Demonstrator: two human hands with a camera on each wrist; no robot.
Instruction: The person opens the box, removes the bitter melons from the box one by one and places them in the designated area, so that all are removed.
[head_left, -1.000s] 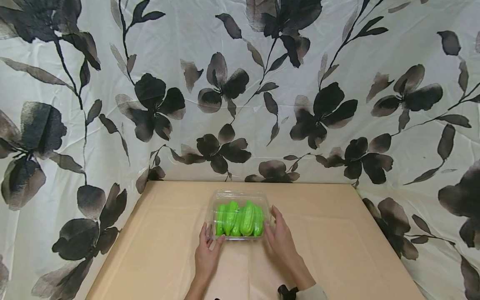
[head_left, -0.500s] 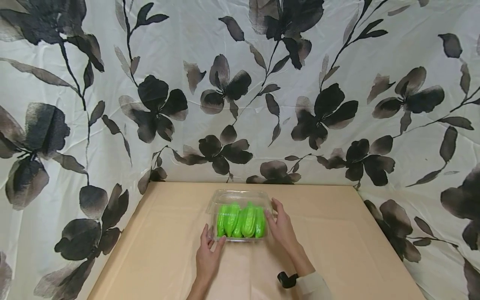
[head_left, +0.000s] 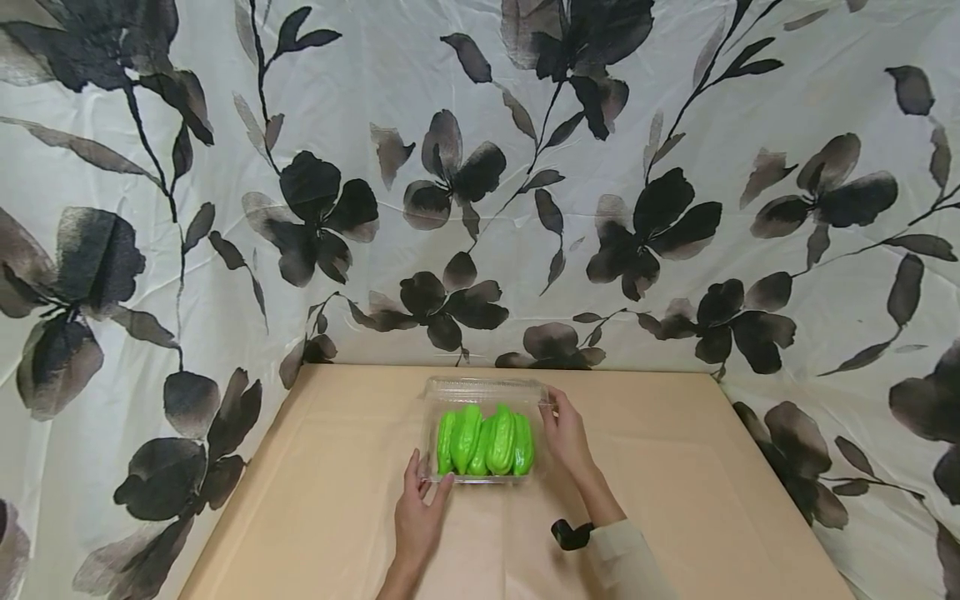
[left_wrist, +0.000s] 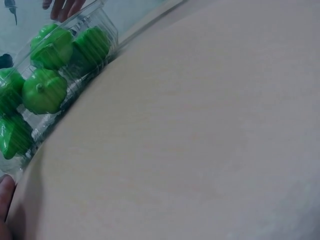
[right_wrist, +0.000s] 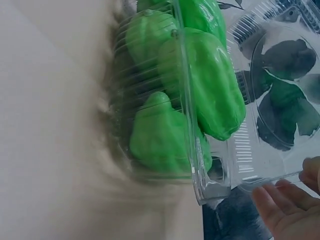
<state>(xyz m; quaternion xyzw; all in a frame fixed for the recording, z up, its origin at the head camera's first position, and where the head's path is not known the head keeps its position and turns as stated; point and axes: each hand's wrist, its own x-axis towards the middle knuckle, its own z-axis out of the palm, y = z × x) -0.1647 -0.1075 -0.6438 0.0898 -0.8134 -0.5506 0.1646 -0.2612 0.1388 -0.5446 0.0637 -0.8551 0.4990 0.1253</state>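
Observation:
A clear plastic clamshell container point(head_left: 483, 480) holds several green, lobed, pepper-like vegetables point(head_left: 501, 442), lying side by side. Its hinged lid point(right_wrist: 245, 150) stands raised at the far side in the right wrist view. My left hand point(head_left: 417, 518) holds the near left corner, the thumb at the front edge and fingers along the left side; only a thumb tip point(left_wrist: 6, 192) shows in the left wrist view. With fingers and thumb, my right hand point(head_left: 568, 433) grips the lid's right edge. The fingers' far sides are partly hidden.
The container rests on a tan-covered table point(head_left: 675, 483). Behind it hangs a white cloth point(head_left: 525, 242) printed with dark flowers, reaching the table's back edge. A black band device point(head_left: 572, 535) sits on the right wrist, beside a light sleeve point(head_left: 626, 550).
My right hand has moved up and away along the container's right side, and the lid has lifted open over the vegetables. My left hand has stayed at the near left corner.

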